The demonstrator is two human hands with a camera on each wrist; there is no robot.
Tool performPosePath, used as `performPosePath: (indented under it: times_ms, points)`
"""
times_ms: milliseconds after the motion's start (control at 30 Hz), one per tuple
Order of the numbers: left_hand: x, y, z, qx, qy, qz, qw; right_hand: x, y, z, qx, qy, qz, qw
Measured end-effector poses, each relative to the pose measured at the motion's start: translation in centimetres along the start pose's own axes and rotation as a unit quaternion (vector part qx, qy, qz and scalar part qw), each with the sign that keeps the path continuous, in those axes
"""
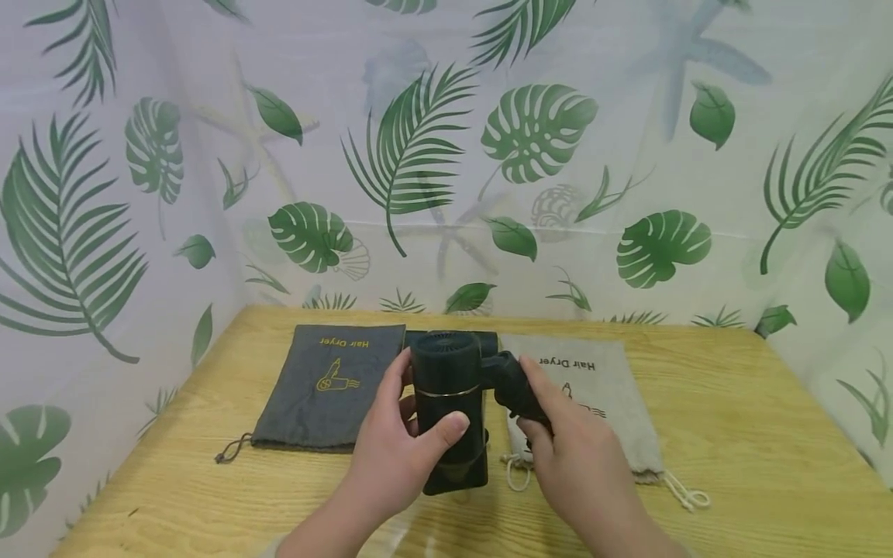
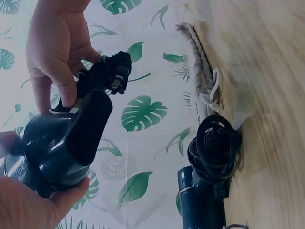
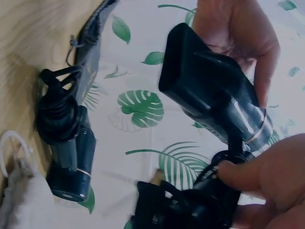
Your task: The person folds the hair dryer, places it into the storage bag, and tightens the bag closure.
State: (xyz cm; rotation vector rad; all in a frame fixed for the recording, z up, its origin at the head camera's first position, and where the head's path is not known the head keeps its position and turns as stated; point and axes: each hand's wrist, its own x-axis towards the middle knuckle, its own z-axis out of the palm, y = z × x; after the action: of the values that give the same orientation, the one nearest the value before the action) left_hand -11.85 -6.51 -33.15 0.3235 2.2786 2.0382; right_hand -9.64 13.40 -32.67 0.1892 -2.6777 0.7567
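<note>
A black hair dryer (image 1: 452, 426) with a thin gold ring is held above the table. My left hand (image 1: 391, 446) grips its barrel, thumb across the near side. My right hand (image 1: 582, 457) holds the folded handle (image 1: 516, 387) at the right. The left wrist view shows the dryer's flat nozzle (image 2: 90, 126) and a bundled cord with plug (image 2: 114, 71) at the handle. Behind it a second black hair dryer (image 3: 71, 157) lies on the table, its cord (image 2: 214, 148) wound up; in the head view the held dryer mostly hides it.
On the wooden table (image 1: 739, 434), a dark grey drawstring pouch (image 1: 328, 387) lies flat at left, a beige drawstring pouch (image 1: 617, 387) at right. Both are printed "Hair Dryer". A leaf-patterned cloth (image 1: 446, 155) hangs behind and along both sides.
</note>
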Motion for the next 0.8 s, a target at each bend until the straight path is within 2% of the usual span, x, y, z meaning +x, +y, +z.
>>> performPosePath:
  times_ms: [100, 200, 300, 433, 667, 800]
  points:
    - [0.0, 0.0, -0.4, 0.020, 0.002, -0.004, 0.9998, 0.2, -0.1, -0.7, 0.006, -0.064, 0.029, 0.9975]
    - [0.1, 0.1, -0.7, 0.018, -0.006, -0.003, 0.9998, 0.4, 0.1, -1.6, 0.012, -0.118, 0.041, 0.9921]
    - [0.2, 0.2, -0.9, 0.006, -0.014, -0.001, 0.9999, 0.6, 0.6, -2.4, 0.029, -0.147, 0.035, 0.9880]
    - [0.3, 0.3, -1.1, 0.002, -0.019, 0.003, 0.9998, 0.8, 1.3, -3.1, 0.078, -0.168, 0.017, 0.9825]
    - [0.2, 0.5, -1.4, -0.007, -0.043, 0.001, 0.9990, 1.3, 2.5, -3.7, 0.176, -0.233, 0.034, 0.9559]
    - [0.1, 0.6, -1.6, -0.007, -0.057, 0.003, 0.9984, 1.7, 3.1, -3.9, 0.221, -0.263, 0.025, 0.9390]
